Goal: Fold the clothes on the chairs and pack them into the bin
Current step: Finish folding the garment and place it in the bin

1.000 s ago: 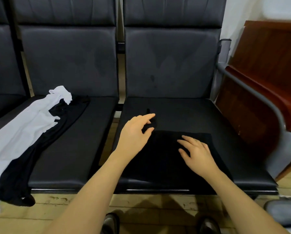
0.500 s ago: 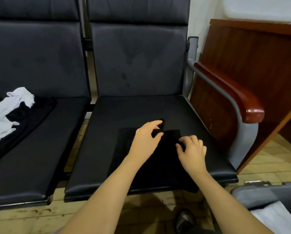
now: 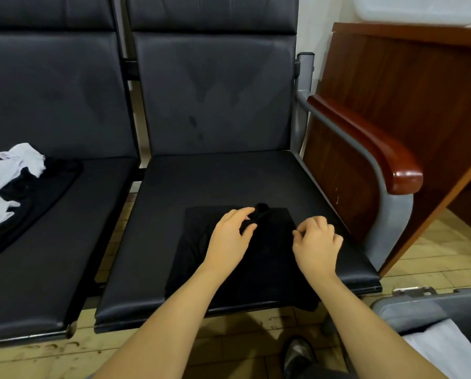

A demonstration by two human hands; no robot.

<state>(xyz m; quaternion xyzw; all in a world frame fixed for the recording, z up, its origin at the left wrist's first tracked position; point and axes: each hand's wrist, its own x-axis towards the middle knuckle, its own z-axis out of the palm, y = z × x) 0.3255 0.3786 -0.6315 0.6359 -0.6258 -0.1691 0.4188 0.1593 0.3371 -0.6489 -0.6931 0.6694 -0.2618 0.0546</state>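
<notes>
A folded black garment (image 3: 269,263) lies on the front half of the right chair seat (image 3: 215,181), its near edge hanging over the seat front. My left hand (image 3: 230,239) rests on its upper middle, thumb and forefinger pinching a raised ridge of cloth near the top edge. My right hand (image 3: 316,244) sits on the garment's right part with fingers curled, thumb and forefinger together on the fabric. On the left chair lie a crumpled white garment (image 3: 7,181) and a black garment (image 3: 42,192). A grey bin (image 3: 409,310) shows at the bottom right with white cloth (image 3: 447,348) inside.
A red-brown wooden armrest (image 3: 379,149) on a grey frame borders the right chair. Behind it stands a brown wooden desk panel (image 3: 406,86). A shoe (image 3: 297,356) is on the yellowish tiled floor below the seat.
The view has swung right, bringing the bin into sight. My right hand's fingers have curled up on the garment, and my left hand has closed thumb and forefinger on the cloth ridge.
</notes>
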